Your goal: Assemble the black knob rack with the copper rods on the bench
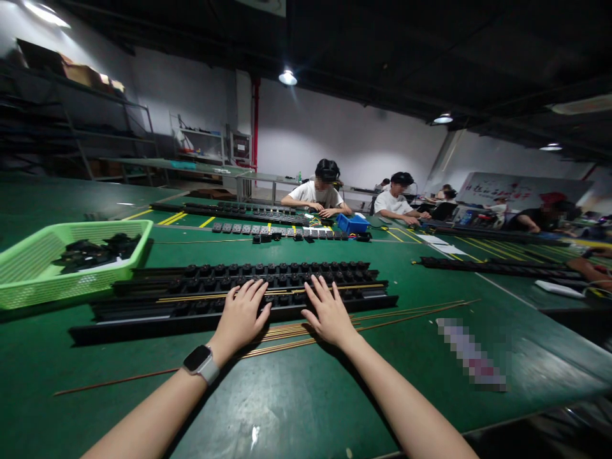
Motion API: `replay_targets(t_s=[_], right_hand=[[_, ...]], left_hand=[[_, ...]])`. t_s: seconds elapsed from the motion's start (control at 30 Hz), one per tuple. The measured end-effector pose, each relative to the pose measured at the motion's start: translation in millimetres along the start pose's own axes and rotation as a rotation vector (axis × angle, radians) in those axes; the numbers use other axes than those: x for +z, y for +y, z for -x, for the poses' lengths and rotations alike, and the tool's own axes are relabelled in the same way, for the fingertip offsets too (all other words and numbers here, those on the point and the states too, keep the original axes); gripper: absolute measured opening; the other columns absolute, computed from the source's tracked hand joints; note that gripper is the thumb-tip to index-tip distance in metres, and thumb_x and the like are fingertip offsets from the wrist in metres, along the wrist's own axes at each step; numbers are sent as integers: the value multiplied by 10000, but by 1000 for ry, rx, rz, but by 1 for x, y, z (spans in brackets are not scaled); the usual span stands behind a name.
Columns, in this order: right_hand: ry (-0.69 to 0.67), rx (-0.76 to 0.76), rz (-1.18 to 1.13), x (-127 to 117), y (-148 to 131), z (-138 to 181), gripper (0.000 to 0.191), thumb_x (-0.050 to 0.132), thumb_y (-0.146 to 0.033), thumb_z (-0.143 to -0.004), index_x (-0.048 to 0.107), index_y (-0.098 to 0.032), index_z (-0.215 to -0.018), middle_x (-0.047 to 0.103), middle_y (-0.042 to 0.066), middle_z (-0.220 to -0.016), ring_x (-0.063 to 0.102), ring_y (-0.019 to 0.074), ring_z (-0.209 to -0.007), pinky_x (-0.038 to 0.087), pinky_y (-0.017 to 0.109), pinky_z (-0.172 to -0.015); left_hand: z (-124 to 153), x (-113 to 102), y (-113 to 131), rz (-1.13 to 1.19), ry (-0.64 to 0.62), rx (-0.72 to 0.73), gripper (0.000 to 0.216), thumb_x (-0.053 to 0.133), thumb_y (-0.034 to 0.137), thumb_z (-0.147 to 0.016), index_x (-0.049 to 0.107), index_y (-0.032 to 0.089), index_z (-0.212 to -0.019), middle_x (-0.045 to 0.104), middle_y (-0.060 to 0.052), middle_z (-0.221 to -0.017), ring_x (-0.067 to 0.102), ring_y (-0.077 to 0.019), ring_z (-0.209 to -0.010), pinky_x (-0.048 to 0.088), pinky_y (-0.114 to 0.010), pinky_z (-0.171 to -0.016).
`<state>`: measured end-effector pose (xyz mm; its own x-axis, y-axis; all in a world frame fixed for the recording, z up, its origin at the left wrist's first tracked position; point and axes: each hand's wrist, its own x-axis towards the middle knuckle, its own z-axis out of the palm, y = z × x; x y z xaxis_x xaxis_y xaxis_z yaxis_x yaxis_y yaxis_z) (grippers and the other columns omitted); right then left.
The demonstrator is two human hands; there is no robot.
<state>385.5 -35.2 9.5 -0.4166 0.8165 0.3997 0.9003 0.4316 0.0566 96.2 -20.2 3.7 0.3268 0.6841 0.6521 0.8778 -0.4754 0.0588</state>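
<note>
My left hand [242,313] lies palm down with its fingers spread, the fingertips over the long black rails [129,327]. Beside it, my right hand [329,311] is spread the same way, its fingers on or just above the rails. Rows of black socket-like modules [282,278] sit in the rails. Thin brass-coloured rods [191,298] run lengthwise across them, passing near my fingertips. More loose brass rods [282,349] lie on the table under and between my wrists. Whether my fingertips press on the rods or only on the rails cannot be made out.
A light green basket [71,288] with black parts [93,252] stands at the left of the green table [296,408]. Farther back are a row of modules [268,229], a blue bin [352,223] and two co-workers in white. A blurred-out flat item lies to the right.
</note>
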Motion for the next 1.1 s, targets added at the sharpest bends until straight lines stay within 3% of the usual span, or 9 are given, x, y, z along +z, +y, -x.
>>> replay_targets(t_s=[0.33, 0.77, 1.1], right_hand=[[-22, 22, -1, -1, 7, 3, 753, 524, -469, -1100, 192, -287, -1750, 140, 69, -1818, 112, 299, -1692, 114, 635, -1353], [-17, 103, -7, -1, 17, 8, 719, 498, -494, -1107, 223, -312, -1746, 86, 67, -1827, 85, 314, -1694, 136, 628, -1348], [-15, 166, 4, 0, 29, 8, 705, 433, -498, -1128, 200, -267, -1752, 127, 65, -1824, 77, 288, -1696, 121, 603, -1356]], left_hand=[[0, -1, 1, -9, -13, -4, 530, 493, 455, -1060, 590, 240, -1534, 614, -136, -1583, 531, -353, -1485, 344, -588, -1214], [0, -1, 0, 3, -10, -1, 534, 488, 453, -1058, 582, 254, -1544, 618, -130, -1580, 532, -354, -1485, 346, -592, -1211], [-1, -4, 2, -1, -16, -4, 533, 480, 448, -1060, 579, 250, -1544, 617, -133, -1580, 531, -350, -1488, 337, -592, -1219]])
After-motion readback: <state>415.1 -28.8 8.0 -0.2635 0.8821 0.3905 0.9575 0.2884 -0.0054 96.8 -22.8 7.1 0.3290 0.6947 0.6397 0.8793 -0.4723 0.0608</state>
